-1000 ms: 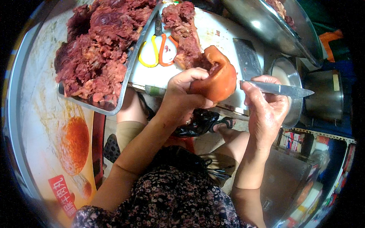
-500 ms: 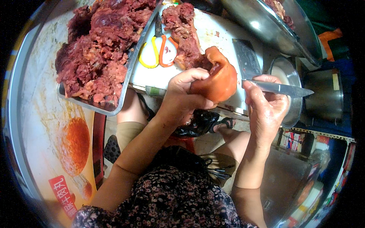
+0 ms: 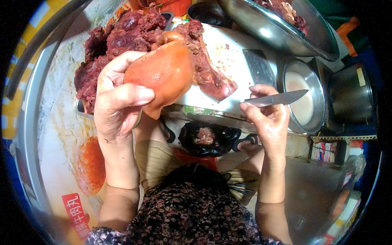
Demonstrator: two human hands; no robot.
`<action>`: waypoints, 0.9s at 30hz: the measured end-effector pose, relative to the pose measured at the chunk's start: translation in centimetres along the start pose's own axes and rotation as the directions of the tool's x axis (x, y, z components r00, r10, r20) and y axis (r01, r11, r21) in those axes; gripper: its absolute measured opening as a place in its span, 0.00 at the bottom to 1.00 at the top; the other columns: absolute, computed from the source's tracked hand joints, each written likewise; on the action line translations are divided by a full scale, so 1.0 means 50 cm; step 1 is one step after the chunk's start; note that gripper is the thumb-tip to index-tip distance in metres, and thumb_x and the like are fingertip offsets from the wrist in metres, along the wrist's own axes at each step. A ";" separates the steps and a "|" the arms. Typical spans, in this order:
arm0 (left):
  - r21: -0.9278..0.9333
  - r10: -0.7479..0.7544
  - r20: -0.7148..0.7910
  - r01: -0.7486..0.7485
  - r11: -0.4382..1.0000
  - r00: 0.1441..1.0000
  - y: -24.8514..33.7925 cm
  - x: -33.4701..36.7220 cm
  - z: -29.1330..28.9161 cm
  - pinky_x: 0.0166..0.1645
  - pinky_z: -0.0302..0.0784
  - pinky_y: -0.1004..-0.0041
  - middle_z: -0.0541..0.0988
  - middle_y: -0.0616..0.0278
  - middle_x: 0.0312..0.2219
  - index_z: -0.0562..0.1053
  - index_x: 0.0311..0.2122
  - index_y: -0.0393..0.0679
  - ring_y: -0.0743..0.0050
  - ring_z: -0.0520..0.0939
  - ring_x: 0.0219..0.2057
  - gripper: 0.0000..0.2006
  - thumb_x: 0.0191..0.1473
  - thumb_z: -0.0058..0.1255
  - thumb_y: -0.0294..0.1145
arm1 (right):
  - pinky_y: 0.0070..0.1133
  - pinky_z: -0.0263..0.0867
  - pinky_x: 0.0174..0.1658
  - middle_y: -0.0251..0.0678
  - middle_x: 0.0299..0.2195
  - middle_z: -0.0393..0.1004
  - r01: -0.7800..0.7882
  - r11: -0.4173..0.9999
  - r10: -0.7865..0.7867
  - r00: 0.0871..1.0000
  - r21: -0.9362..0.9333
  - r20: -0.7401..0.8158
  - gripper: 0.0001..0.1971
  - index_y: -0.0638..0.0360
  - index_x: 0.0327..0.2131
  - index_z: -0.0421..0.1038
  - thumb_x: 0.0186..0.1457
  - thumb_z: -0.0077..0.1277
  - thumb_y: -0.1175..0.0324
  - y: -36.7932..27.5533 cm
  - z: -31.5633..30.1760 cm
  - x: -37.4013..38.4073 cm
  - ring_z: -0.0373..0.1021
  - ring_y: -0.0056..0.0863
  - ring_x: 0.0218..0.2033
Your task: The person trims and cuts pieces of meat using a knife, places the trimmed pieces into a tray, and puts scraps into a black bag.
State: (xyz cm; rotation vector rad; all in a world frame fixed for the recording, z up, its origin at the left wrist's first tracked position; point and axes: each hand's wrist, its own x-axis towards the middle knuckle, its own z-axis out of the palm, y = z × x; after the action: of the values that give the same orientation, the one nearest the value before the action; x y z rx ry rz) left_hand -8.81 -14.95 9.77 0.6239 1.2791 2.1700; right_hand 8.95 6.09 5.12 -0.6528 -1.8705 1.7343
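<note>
My left hand [image 3: 116,96] pinches a glossy orange-brown pig's ear [image 3: 163,75] between thumb and fingers, its smooth outer skin turned up. It is held above the edge between the meat tray and the white cutting board [image 3: 220,41]. In my right hand [image 3: 269,122] is a small knife [image 3: 283,98], its blade pointing right, apart from the ear. On the board lies a long strip of dark red cooked meat [image 3: 216,83], partly hidden behind the ear.
A metal tray [image 3: 83,109] heaped with red meat [image 3: 132,32] stands at left. A dark cleaver blade [image 3: 260,69] lies on the board's right. Beyond are a steel bowl [image 3: 320,102] of whitish liquid and a large tilted basin [image 3: 277,34]. Below sits a black bag [image 3: 190,139] with scraps.
My left hand has lifted the pig's ear leftward and turned it smooth side up. My right hand with the knife has moved slightly left. The ear and left hand now hide the coloured-handled scissors.
</note>
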 end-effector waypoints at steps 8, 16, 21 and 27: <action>0.060 -0.460 0.084 0.456 0.888 0.884 -0.152 0.061 -0.020 0.32 0.79 0.82 0.80 0.58 0.31 0.74 0.41 0.32 0.78 0.81 0.27 0.19 0.38 0.55 0.18 | 0.19 0.68 0.31 0.37 0.31 0.74 0.305 0.898 -0.202 0.925 -0.315 0.322 0.35 0.58 0.59 0.66 0.43 0.52 0.86 0.010 0.036 -0.037 0.70 0.24 0.24; 0.211 -0.313 0.105 0.286 0.935 0.944 -0.203 0.083 -0.023 0.49 0.76 0.74 0.80 0.58 0.37 0.74 0.47 0.33 0.72 0.81 0.38 0.24 0.39 0.61 0.19 | 0.32 0.71 0.48 0.54 0.44 0.73 0.431 0.811 -0.297 0.886 -0.396 0.356 0.41 0.53 0.63 0.58 0.41 0.49 0.85 0.103 0.047 0.005 0.73 0.51 0.45; 0.227 -0.222 0.109 0.193 0.955 0.969 -0.234 0.065 -0.054 0.54 0.73 0.73 0.76 0.63 0.44 0.73 0.49 0.35 0.74 0.77 0.47 0.26 0.40 0.65 0.18 | 0.34 0.71 0.48 0.55 0.46 0.73 0.312 0.859 -0.180 0.926 -0.405 0.331 0.42 0.53 0.65 0.54 0.42 0.49 0.84 0.103 0.064 0.022 0.72 0.54 0.46; 0.254 -0.129 0.105 0.099 0.962 0.986 -0.255 0.057 -0.063 0.59 0.69 0.72 0.73 0.61 0.47 0.74 0.48 0.35 0.71 0.74 0.51 0.26 0.39 0.64 0.15 | 0.34 0.69 0.50 0.56 0.49 0.71 0.159 0.887 -0.023 0.953 -0.433 0.301 0.43 0.50 0.66 0.52 0.43 0.48 0.83 0.104 0.068 0.031 0.70 0.54 0.48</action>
State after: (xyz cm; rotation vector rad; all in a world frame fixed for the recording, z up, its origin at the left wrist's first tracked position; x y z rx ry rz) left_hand -10.18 -9.95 -2.63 0.7489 1.4946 1.8649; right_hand 5.62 4.91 -0.21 -0.4794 -2.5088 1.3923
